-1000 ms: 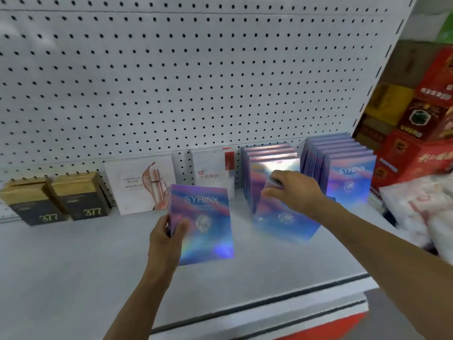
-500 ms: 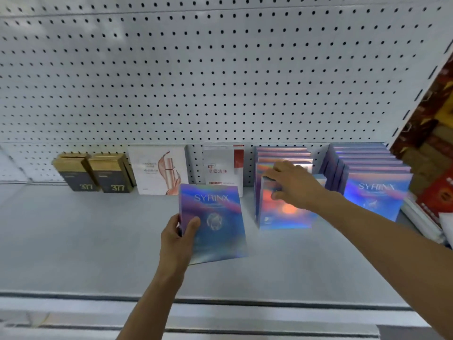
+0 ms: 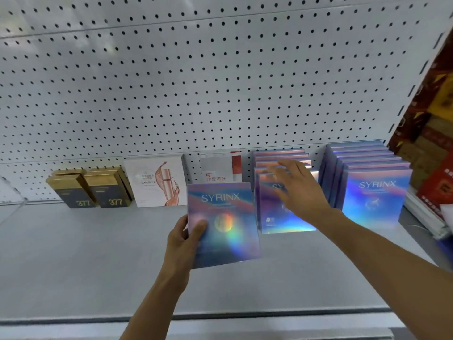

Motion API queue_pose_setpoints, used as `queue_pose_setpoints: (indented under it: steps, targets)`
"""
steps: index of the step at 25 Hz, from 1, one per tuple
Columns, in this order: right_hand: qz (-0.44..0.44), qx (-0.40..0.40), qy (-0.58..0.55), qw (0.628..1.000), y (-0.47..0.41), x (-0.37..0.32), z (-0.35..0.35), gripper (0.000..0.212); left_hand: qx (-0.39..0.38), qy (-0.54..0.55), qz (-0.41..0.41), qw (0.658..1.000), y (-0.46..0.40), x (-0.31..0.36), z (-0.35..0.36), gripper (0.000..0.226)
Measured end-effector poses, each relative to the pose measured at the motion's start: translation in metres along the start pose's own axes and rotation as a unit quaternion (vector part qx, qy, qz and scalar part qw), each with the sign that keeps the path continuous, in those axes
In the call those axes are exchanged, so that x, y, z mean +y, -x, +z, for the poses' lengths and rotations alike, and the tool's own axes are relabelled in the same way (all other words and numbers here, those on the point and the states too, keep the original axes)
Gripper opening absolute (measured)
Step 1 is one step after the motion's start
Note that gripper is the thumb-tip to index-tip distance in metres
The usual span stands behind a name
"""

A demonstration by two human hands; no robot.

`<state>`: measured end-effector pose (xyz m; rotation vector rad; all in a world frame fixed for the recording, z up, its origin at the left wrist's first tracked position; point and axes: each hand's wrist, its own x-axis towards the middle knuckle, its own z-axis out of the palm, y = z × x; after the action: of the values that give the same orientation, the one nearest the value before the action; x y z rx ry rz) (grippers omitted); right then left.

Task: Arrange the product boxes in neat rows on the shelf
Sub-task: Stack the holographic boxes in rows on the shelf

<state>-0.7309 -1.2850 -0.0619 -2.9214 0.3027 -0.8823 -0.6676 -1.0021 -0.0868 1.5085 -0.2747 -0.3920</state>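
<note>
Holographic card caught the light on the SYRINX box [image 3: 221,223] held in the left hand [image 3: 182,241], thumb across its lower front corner and fingers behind, face out and lifted clear of the shelf [image 3: 85,253]; likely held that way so it could go straight to the front of a row. Right hand [image 3: 300,192] was spread, fingers straight, over the top of the middle SYRINX row [image 3: 282,192], gripping nothing; whether the fingertips touched the front box could not be told through blur. Probably steadying or squaring the row. Just right, apart by a narrow gap, stood a second SYRINX row [image 3: 375,192], faces forward and staggered back to the pegboard [image 3: 196,82]. Left of the held box, against the pegboard: a white-and-red box [image 3: 220,168], a white serum box [image 3: 157,182], two gold-and-black "377" boxes [image 3: 90,190]. Red cartons [image 3: 438,182] sat beyond the shelf's right end.
</note>
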Motion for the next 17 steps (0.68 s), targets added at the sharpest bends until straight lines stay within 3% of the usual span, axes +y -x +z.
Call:
queue_pose_setpoints:
  steps: [2,5,9,13,17]
  targets:
    - [0.067,0.000,-0.174,0.982,0.010,-0.019,-0.017,0.026,-0.035,0.009,0.006,0.999,0.004,0.003,0.006,0.036]
    - [0.168,-0.124,-0.484,0.850,0.030,-0.038,-0.032,0.010,-0.089,0.050,0.007,0.995,0.008,0.005,0.030,0.033]
    - [0.221,-0.106,-0.550,0.798,0.059,0.001,-0.048,0.024,-0.126,0.005,0.054,0.991,0.016,0.004,0.085,0.030]
    - [0.247,-0.096,-0.540,0.799,0.104,0.078,-0.084,0.041,-0.156,-0.077,0.069,0.982,0.023,-0.016,0.162,0.023]
    - [0.294,-0.089,-0.464,0.831,0.143,0.155,-0.099,0.050,-0.195,-0.156,0.083,0.965,0.032,-0.020,0.235,0.026]
